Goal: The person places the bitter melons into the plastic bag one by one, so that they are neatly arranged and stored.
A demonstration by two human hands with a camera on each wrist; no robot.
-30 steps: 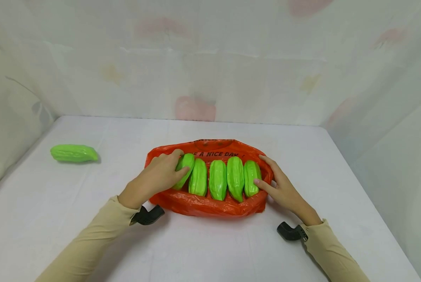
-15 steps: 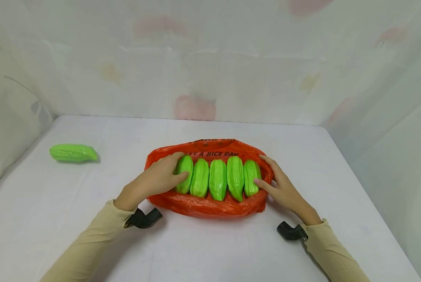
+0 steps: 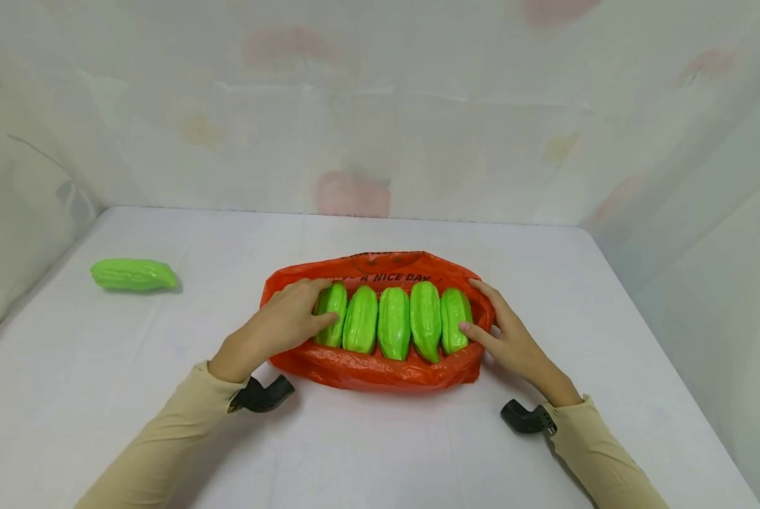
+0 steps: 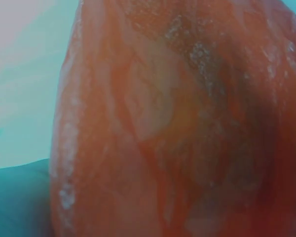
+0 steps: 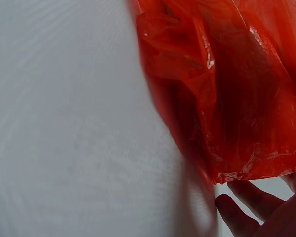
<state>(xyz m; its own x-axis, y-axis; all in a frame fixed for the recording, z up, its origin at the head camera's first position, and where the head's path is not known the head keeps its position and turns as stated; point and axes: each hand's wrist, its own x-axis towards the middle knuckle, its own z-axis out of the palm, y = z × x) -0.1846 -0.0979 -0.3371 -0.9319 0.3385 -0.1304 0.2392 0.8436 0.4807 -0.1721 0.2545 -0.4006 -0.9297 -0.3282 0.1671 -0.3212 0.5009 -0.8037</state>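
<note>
A red plastic bag (image 3: 380,378) lies wide-mouthed on the table, with several green bitter melons (image 3: 394,322) side by side in it. My left hand (image 3: 284,318) reaches over the bag's left rim and holds the leftmost bitter melon (image 3: 333,304), thumb on its near side and fingers by its far end. At the right rim my right hand (image 3: 507,339) grips the bag, its thumb inside against the rightmost melon (image 3: 454,311) and its fingers along the outside. The red plastic (image 4: 187,123) fills most of the left wrist view. In the right wrist view fingertips of the right hand (image 5: 271,212) show beside the bag (image 5: 251,98).
Another bitter melon (image 3: 134,274) lies alone at the far left of the white table (image 3: 545,283). A patterned light cloth (image 3: 469,141) hangs behind it and along the sides. Black camera mounts (image 3: 261,394) sit at both wrists.
The leftmost bitter melon has gone from leaning to lying in line with the others, and has shifted slightly left with my left hand. My right hand has stayed in place.
</note>
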